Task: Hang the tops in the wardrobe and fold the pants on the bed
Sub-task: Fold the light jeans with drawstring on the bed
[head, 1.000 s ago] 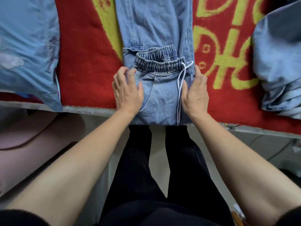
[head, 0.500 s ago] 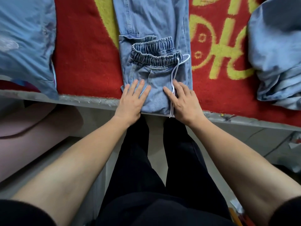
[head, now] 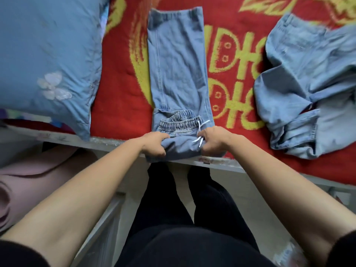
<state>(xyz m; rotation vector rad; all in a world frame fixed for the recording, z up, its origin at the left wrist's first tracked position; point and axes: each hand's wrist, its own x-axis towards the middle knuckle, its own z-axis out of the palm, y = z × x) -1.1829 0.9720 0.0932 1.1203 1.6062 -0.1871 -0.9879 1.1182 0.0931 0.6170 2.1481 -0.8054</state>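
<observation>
Both hands hold the near folded end of the light-blue jeans [head: 177, 64] at the bed edge on the red blanket [head: 119, 97]: left hand [head: 155, 144] and right hand [head: 213, 140] curl round opposite corners. Denim looks soft, floppy and fairly weighty, so the fold corners seem the best hold; the loose drawstring [head: 199, 132] may snag. Legs stretch away from the hands, with the waistband [head: 179, 122] just beyond the knuckles.

Two pairs of light-blue jeans on the one red blanket [head: 119, 105]: one pair of drawstring jeans [head: 177, 64] at its middle, one crumpled pair [head: 308, 83] toward its right side. One blue pillow [head: 48, 54] with one butterfly motif over its left part. Two bare hands at its near edge: left hand [head: 154, 144], right hand [head: 213, 140]. One pink roll [head: 28, 182] below its left end.
</observation>
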